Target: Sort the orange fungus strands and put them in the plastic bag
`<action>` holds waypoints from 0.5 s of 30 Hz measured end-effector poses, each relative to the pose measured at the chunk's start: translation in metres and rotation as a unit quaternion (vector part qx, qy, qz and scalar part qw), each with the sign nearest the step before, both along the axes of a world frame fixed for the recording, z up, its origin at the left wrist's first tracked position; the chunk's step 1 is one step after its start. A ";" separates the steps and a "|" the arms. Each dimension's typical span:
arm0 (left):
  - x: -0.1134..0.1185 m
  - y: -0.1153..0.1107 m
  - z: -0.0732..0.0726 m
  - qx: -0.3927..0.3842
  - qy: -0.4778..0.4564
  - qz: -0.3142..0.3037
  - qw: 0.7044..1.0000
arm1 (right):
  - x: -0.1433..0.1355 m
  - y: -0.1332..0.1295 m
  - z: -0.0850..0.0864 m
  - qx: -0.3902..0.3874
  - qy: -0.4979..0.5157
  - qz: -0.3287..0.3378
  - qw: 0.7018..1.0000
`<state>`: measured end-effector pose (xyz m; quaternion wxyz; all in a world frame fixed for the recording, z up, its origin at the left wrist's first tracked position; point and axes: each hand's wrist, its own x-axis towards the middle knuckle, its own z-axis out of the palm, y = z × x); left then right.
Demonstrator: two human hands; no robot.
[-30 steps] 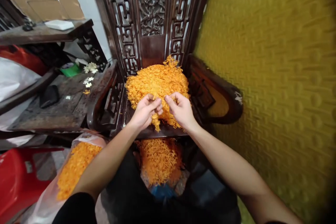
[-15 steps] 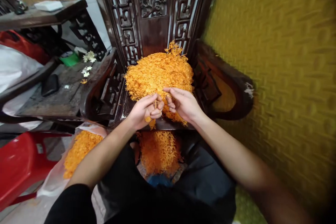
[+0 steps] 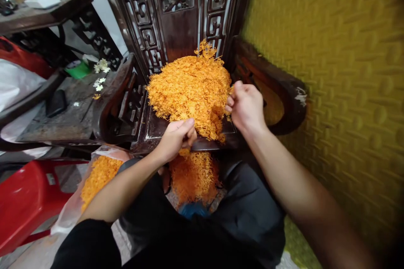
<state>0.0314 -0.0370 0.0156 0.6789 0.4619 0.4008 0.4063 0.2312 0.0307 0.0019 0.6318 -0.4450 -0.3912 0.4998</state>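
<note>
A large heap of orange flowers lies on the seat of a dark carved wooden chair. In front of the heap's near edge, my left hand is closed, with a bit of orange flower showing below its fingers. My right hand is at the heap's right side, raised, its fingers curled together; a little orange shows at its fingertips, too small to make out. Between my knees, below the seat, is another mass of orange strands above something blue.
At the left stand a red plastic stool and a plastic bag of orange flowers. A second wooden chair holds green tape, white blossoms and a black item. A yellow woven-patterned surface is on the right.
My hands have moved apart: the right one went up and to the right, away from the left. The left hand's fingers have closed more. The view has shifted slightly.
</note>
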 end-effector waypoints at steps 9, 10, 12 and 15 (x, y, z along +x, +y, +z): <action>-0.015 -0.001 -0.003 0.020 0.080 -0.113 0.990 | -0.021 -0.036 0.009 -0.087 -0.029 0.284 0.954; -0.016 -0.001 -0.003 0.025 0.085 -0.115 0.989 | -0.024 -0.038 0.010 -0.085 -0.047 0.291 0.952; -0.017 -0.003 -0.002 0.024 0.087 -0.124 0.988 | -0.024 -0.032 0.011 -0.058 -0.047 0.232 0.970; -0.021 -0.006 0.001 0.005 0.070 -0.158 0.985 | -0.011 -0.012 0.010 -0.030 0.037 0.067 0.997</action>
